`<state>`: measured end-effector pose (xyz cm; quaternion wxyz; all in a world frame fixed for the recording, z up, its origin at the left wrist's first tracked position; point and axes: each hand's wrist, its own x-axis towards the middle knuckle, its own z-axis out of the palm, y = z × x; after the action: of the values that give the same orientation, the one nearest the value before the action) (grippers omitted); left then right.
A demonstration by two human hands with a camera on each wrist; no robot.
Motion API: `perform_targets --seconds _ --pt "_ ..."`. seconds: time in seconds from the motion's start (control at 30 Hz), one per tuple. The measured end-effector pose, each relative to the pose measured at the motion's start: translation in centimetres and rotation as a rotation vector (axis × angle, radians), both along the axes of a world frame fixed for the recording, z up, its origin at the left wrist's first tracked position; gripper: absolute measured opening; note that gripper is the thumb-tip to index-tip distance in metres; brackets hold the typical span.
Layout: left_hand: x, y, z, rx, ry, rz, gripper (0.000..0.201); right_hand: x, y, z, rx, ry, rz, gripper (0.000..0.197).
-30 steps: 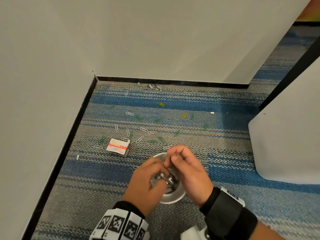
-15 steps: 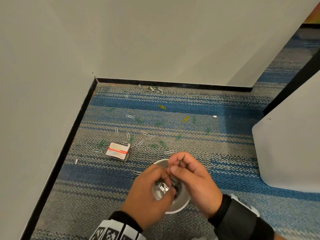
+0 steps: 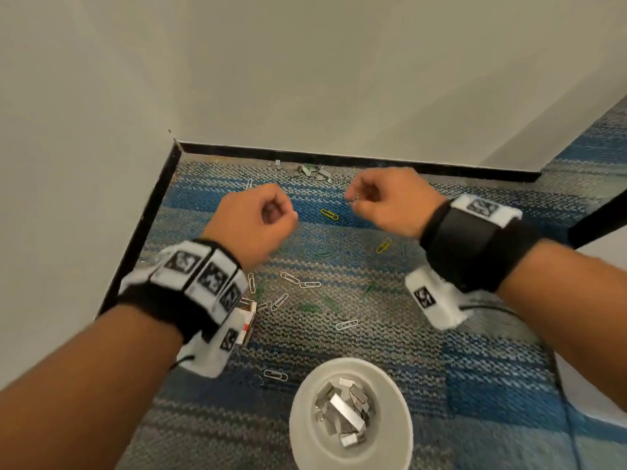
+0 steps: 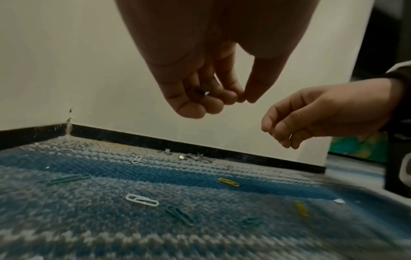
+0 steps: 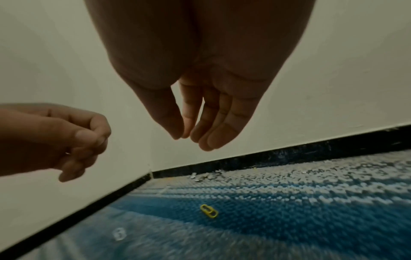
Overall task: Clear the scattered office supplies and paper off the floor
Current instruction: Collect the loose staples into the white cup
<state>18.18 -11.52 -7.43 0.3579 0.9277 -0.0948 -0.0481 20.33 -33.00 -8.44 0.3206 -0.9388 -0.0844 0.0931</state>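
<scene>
Staple strips (image 3: 307, 171) lie at the frame's upper centre; left hand (image 3: 252, 220) and right hand (image 3: 386, 203), fingers curled round small metal bits, hover over them, presumably gathering more for the cup (image 3: 400, 398).

Small box (image 3: 247, 320) mostly behind wrist

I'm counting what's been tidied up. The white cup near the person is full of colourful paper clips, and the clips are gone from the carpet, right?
Not quite. The head view shows the round white cup holds silver metal staple strips, not paper clips. And the green, white and yellow wire paper clips lie scattered on the blue and grey striped carpet.
</scene>
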Motion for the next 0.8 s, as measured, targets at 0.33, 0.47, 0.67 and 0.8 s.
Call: perform_targets --seconds 0.33,0.47,0.67,0.8 --pt "11.1 -1.7 -5.9 0.284 0.016 0.068 0.020 10.3 2.8 -6.5 -0.350 0.055 -0.048 0.033" --pt "12.2 -2.2 -8.3 0.300 -0.014 0.075 0.038 11.3 3.2 -7.5 -0.394 0.007 -0.036 0.034" --pt "14.4 -3.0 -9.0 0.464 -0.005 -0.113 0.043 11.6 3.5 -7.5 -0.221 -0.038 -0.071 0.020" --pt "14.3 -3.0 -9.5 0.473 -0.042 -0.082 0.027 11.1 3.8 -7.9 0.105 0.105 -0.279 0.015"
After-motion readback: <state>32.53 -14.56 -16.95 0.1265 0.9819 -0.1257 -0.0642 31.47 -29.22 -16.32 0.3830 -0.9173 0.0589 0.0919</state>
